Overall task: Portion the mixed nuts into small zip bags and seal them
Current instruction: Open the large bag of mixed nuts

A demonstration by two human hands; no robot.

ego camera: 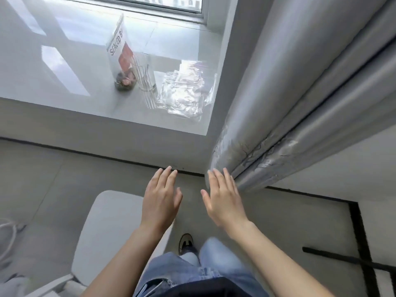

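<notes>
Nuts (126, 81): mixed, pooled at the bottom of a tall clear pouch (120, 50) standing upright on the white counter (53, 67), upper centre of frame. Clear glass (145, 73) just right of pouch. Heap of small zip bags (186, 91) beside glass, near counter's right corner. Left hand (160, 200) and right hand (225, 200): lower centre, above the floor, well apart from counter; each grip spread flat, holding nothing.

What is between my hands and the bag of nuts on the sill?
Nothing visible. Both hands, left hand and right hand, are empty, held over the floor below the sill; the nut bag stands ahead, unobstructed.
</notes>
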